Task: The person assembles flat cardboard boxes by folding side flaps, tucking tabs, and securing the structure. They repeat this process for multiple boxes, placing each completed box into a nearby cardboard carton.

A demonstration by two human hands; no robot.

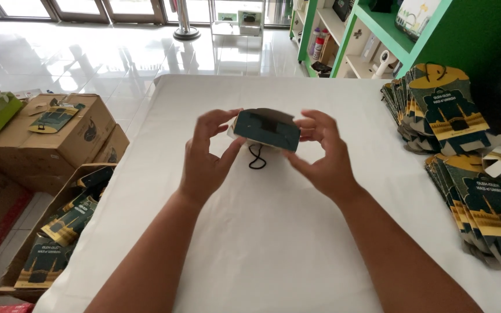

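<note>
Both my hands hold a small dark teal cardboard gift box point(265, 128) above the white table point(250, 232). My left hand point(207, 157) grips its left end, thumb under the box and fingers on top. On the other end, my right hand point(320, 153) holds it with fingers curled over the edge. A thin black cord loop point(256, 157) hangs from the box onto the tablecloth.
Two stacks of flat, unfolded teal and gold boxes point(436, 107) point(485, 206) lie along the table's right side. On the floor at left stand brown cartons point(59, 133), one open carton point(59, 232) holding folded boxes. Green shelves point(372, 35) rise at the back right.
</note>
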